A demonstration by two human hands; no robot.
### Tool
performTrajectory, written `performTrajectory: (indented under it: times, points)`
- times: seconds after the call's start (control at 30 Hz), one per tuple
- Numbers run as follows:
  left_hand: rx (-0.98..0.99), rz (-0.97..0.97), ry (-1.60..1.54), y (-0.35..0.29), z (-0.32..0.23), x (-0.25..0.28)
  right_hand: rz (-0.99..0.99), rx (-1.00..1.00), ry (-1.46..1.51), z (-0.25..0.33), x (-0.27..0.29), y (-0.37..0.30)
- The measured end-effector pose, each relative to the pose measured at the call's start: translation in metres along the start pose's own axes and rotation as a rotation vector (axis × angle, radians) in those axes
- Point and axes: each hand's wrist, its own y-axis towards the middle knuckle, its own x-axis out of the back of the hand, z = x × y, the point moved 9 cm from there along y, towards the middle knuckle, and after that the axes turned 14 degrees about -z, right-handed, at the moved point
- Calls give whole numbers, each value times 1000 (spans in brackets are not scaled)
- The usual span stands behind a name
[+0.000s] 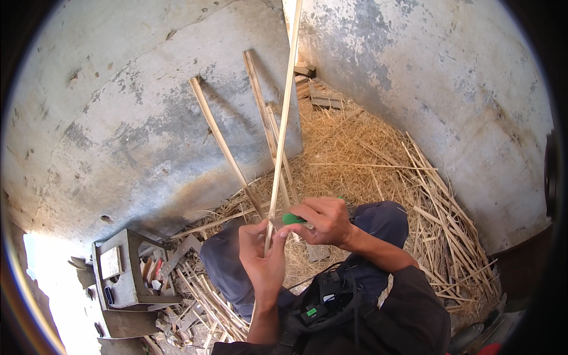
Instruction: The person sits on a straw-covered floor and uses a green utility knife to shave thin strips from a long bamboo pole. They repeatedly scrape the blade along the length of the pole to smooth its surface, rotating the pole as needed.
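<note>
A long, pale strip of wood or bamboo [285, 124] rises steeply in front of me, its lower end between my knees. My left hand [262, 260] is closed on it near that end, thumb on one side and fingers on the other. Just to the right, my right hand [324, 220] grips a green-handled tool [293, 219] held across the strip, close to the left fingertips. The tool's working end is too small and pale to make out clearly.
Two more strips [220, 135] [259, 97] lean on the stained wall [136, 118]. Curly shavings [349, 142] cover the floor ahead. Thin sticks [452, 231] are heaped at right. A wooden box [121, 266] holding small items stands at left, near more strips [207, 296].
</note>
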Motion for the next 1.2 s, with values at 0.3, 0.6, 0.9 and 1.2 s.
performTrajectory:
  times: [0.3,0.6,0.9,1.2]
  points:
    - [-55,-52,108,2,4,10,-21,13,-66,3,-2,2]
    - [-96,-103,137,-5,5,23,-186,-169,-105,-42,8,2]
    - [61,-18,71,-8,17,32,-158,-291,189,-69,32,15]
    - [75,-17,-34,-5,-1,28,119,-17,353,1,-17,-19]
